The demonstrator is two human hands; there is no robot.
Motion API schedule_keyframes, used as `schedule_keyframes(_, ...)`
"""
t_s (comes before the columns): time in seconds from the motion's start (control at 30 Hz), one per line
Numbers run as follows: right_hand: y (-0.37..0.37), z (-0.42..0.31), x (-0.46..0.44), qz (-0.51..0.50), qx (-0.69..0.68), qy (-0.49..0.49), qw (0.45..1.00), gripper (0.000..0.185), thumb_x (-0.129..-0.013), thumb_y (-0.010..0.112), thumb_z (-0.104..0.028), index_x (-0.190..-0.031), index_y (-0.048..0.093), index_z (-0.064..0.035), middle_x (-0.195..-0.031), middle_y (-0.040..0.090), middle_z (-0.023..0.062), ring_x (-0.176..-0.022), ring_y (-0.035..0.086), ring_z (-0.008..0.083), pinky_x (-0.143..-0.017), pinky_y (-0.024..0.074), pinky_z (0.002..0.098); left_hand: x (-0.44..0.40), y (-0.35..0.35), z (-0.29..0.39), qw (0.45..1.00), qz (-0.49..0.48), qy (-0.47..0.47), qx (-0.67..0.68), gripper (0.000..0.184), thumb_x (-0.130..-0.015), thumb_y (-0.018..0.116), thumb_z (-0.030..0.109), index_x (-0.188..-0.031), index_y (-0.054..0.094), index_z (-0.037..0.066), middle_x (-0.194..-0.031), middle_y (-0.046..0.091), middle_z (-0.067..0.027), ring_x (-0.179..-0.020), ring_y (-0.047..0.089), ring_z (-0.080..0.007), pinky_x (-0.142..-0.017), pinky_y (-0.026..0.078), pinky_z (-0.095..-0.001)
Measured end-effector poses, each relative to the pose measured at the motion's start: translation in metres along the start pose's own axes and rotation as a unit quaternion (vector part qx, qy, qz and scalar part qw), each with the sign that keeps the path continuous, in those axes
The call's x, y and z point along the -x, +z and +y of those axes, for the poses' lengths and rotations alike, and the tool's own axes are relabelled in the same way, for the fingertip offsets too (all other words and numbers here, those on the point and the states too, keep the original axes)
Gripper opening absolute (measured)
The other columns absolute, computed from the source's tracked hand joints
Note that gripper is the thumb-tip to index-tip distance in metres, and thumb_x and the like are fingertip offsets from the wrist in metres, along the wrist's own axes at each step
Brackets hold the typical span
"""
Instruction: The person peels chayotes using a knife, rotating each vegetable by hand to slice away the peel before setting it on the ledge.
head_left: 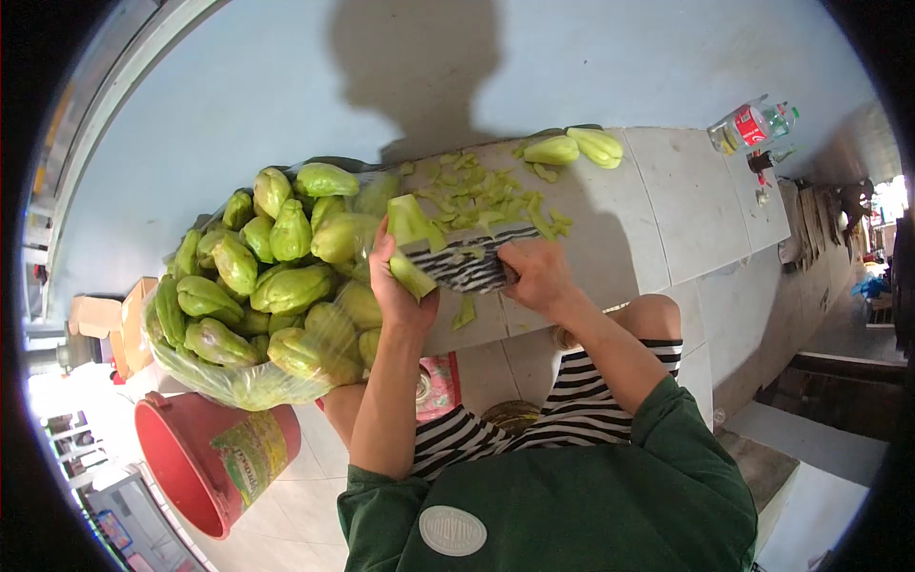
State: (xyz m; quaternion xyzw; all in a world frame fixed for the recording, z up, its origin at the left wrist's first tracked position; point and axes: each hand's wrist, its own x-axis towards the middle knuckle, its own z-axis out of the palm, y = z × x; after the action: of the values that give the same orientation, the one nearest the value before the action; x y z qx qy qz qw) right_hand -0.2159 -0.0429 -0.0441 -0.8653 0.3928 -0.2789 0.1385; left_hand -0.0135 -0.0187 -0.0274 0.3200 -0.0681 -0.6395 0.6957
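Observation:
A partly peeled chayote [410,221] rests in my left hand [400,286], whose fingers and thumb are closed around it. My right hand [537,275] grips the handle of a broad cleaver [462,262]; the blade mirrors the striped shorts and reaches against the chayote. Where the edge meets the flesh is hard to make out. Green peelings [481,195] lie scattered on the tiled ledge beyond the blade. Two peeled pale chayotes [597,148] sit farther back at the right. Left of my left hand, a clear plastic bag [224,372] bulges with many unpeeled chayotes [291,229].
A red bucket [205,458] with a printed label tilts on the floor at lower left. A cardboard box [133,319] stands behind it. Plastic bottles [753,124] are at the ledge's far right end. The tiled ledge [596,257] runs along a pale blue wall [610,57].

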Motion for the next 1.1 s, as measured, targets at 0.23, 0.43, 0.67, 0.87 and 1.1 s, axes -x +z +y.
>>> schedule_keyframes(0.23,-0.01,-0.012,-0.008,0.018,0.013,0.006,1.0,0.02,-0.065,0.07,-0.016,-0.074,0.053,-0.0091,-0.061,0.057,0.0098,-0.057,0.059,0.0331,-0.053,0.0462,0.045,0.006,0.004,0.007,1.0,-0.005,-0.002,-0.013,0.059,-0.089,0.05,0.034,-0.14,0.038,0.008,-0.125,0.054,-0.0103,-0.115,0.054,-0.0266,-0.098,0.045,-0.0442)
schedule_keyframes(0.43,-0.001,-0.002,-0.007,0.018,0.011,0.024,0.999,0.021,-0.064,0.069,-0.015,-0.078,0.055,-0.0092,-0.064,0.059,0.0102,-0.06,0.06,0.0327,-0.054,0.0468,0.0442,0.004,0.006,-0.004,0.999,0.018,-0.028,-0.03,0.065,-0.086,0.049,0.034,-0.145,0.034,0.008,-0.129,0.053,-0.0111,-0.117,0.054,-0.0276,-0.099,0.044,-0.0437)
schedule_keyframes(0.67,-0.002,0.003,-0.01,0.043,0.018,0.026,0.999,0.017,-0.066,0.069,-0.014,-0.074,0.055,-0.0079,-0.063,0.059,0.0115,-0.06,0.06,0.0342,-0.055,0.0468,0.0447,0.013,0.005,-0.003,0.999,-0.025,-0.043,-0.009,0.067,-0.085,0.049,0.037,-0.143,0.036,0.009,-0.13,0.053,-0.0123,-0.116,0.054,-0.0281,-0.097,0.046,-0.0423)
schedule_keyframes(0.87,0.003,0.01,-0.013,0.041,-0.015,0.11,0.993,0.019,-0.068,0.071,-0.013,-0.076,0.056,-0.0029,-0.061,0.056,0.015,-0.056,0.056,0.0362,-0.052,0.0438,0.0415,0.007,-0.002,0.002,0.988,-0.133,-0.076,-0.038,0.061,-0.086,0.05,0.037,-0.14,0.041,0.009,-0.127,0.054,-0.012,-0.112,0.057,-0.0284,-0.093,0.048,-0.0416)
schedule_keyframes(1.1,-0.006,-0.003,-0.015,-0.006,-0.122,0.26,0.958,0.021,-0.067,0.071,-0.018,-0.072,0.054,-0.0059,-0.062,0.056,0.0149,-0.059,0.059,0.0355,-0.054,0.0445,0.0458,-0.001,0.006,0.009,0.996,0.033,-0.037,0.073,0.053,-0.088,0.05,0.038,-0.13,0.051,0.005,-0.115,0.061,-0.0144,-0.105,0.06,-0.0296,-0.094,0.048,-0.043)
